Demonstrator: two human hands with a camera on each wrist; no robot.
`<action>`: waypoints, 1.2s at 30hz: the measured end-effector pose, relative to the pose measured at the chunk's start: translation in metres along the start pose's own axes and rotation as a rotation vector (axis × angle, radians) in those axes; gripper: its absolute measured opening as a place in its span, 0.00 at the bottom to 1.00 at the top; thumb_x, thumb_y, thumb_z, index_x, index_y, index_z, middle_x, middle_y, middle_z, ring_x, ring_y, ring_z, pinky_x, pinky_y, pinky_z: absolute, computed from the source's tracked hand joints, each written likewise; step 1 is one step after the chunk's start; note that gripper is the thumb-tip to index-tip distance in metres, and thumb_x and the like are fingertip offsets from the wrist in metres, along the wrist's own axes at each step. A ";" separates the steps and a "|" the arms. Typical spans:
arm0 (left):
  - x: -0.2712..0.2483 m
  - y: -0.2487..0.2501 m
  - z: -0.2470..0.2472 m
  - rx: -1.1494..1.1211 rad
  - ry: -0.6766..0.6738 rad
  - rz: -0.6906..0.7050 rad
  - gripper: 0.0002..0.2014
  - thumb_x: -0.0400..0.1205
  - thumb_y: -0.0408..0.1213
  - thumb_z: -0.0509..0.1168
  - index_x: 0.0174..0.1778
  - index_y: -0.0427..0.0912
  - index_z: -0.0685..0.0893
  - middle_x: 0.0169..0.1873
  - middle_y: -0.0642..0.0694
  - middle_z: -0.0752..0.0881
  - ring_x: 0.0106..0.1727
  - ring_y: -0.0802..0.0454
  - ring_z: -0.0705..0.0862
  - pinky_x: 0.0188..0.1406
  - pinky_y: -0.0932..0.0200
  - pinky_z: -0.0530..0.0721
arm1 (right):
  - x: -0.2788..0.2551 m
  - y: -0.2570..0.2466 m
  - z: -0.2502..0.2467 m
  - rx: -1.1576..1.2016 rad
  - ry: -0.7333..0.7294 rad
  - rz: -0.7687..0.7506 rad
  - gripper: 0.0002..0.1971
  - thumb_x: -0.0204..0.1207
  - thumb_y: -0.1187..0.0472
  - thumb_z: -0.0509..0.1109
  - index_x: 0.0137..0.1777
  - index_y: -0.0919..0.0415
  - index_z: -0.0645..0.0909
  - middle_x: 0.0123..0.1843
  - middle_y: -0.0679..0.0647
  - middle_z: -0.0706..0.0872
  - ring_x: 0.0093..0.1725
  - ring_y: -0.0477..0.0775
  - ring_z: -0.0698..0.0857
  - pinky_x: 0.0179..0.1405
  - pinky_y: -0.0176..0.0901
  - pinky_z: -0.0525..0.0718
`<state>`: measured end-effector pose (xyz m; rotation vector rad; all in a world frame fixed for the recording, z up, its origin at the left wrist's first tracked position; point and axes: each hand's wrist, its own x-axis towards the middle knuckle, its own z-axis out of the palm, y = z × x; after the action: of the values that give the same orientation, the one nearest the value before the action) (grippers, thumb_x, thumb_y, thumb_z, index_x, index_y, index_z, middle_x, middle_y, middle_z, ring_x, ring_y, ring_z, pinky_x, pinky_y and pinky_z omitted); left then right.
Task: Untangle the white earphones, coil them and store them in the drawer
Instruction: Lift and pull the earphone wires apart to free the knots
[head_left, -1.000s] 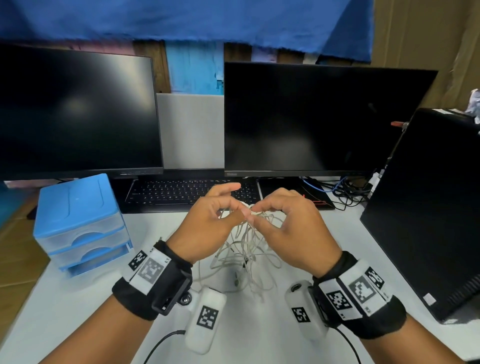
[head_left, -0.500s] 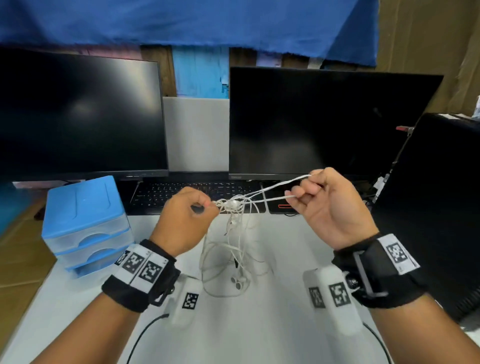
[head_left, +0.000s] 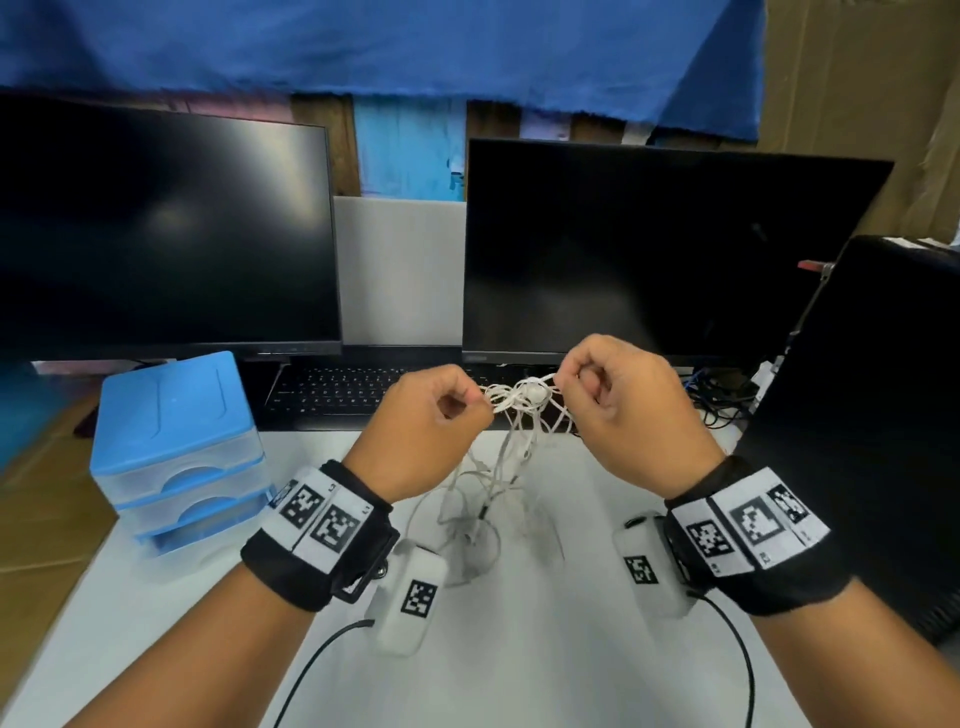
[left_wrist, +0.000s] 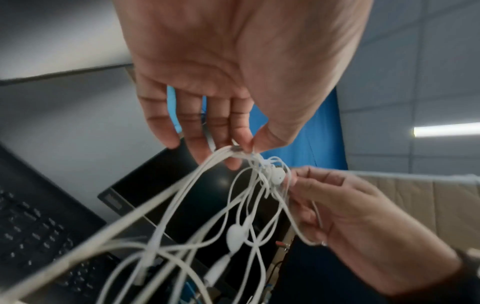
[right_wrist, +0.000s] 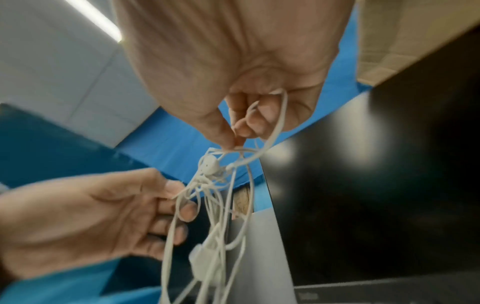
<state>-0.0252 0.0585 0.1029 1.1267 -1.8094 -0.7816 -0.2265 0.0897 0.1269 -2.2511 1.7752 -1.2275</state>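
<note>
The white earphones (head_left: 522, 400) hang as a tangled bundle between both hands, above the white desk (head_left: 519, 649). My left hand (head_left: 475, 408) pinches the cords at the left of the knot; the left wrist view shows thumb and forefinger of that hand (left_wrist: 249, 147) closed on the strands. My right hand (head_left: 566, 384) pinches a cord at the knot's right, seen in its wrist view (right_wrist: 231, 144) with a loop running through the curled fingers. An earbud (right_wrist: 210, 164) sits in the knot. Loose loops trail down to the desk (head_left: 467, 519). The blue drawer unit (head_left: 176, 447) stands at the left.
Two dark monitors (head_left: 649, 249) and a black keyboard (head_left: 353, 395) stand behind the hands. A black computer case (head_left: 872, 415) fills the right side. Cables (head_left: 722, 400) lie behind it. Black leads run from the wrist cameras across the front of the desk.
My right hand, which had pulled a strand out to the right, has come back in to the knot. Both hands now sit close together, a little higher and further right.
</note>
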 end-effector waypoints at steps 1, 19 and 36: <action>-0.001 0.001 0.002 0.056 0.007 0.000 0.07 0.78 0.36 0.68 0.33 0.48 0.85 0.31 0.54 0.88 0.33 0.63 0.83 0.37 0.64 0.80 | -0.001 -0.003 0.001 -0.075 0.015 -0.010 0.07 0.78 0.62 0.67 0.40 0.51 0.80 0.32 0.44 0.77 0.30 0.44 0.76 0.34 0.44 0.78; -0.005 0.016 0.001 -0.460 0.029 -0.167 0.06 0.84 0.30 0.64 0.48 0.46 0.82 0.42 0.45 0.90 0.35 0.51 0.89 0.31 0.55 0.86 | -0.009 -0.019 0.004 0.803 -0.282 0.386 0.10 0.83 0.66 0.68 0.47 0.76 0.83 0.33 0.64 0.82 0.29 0.51 0.78 0.29 0.38 0.78; -0.014 0.000 -0.007 -0.479 -0.137 -0.104 0.13 0.74 0.45 0.69 0.47 0.39 0.89 0.35 0.44 0.90 0.31 0.52 0.85 0.32 0.61 0.83 | -0.019 -0.022 0.011 0.828 -0.389 0.388 0.05 0.81 0.70 0.69 0.50 0.67 0.86 0.37 0.63 0.84 0.33 0.50 0.79 0.29 0.34 0.76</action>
<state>-0.0157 0.0704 0.1012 0.8687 -1.5591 -1.2992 -0.2027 0.1087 0.1189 -1.4594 1.1637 -1.0634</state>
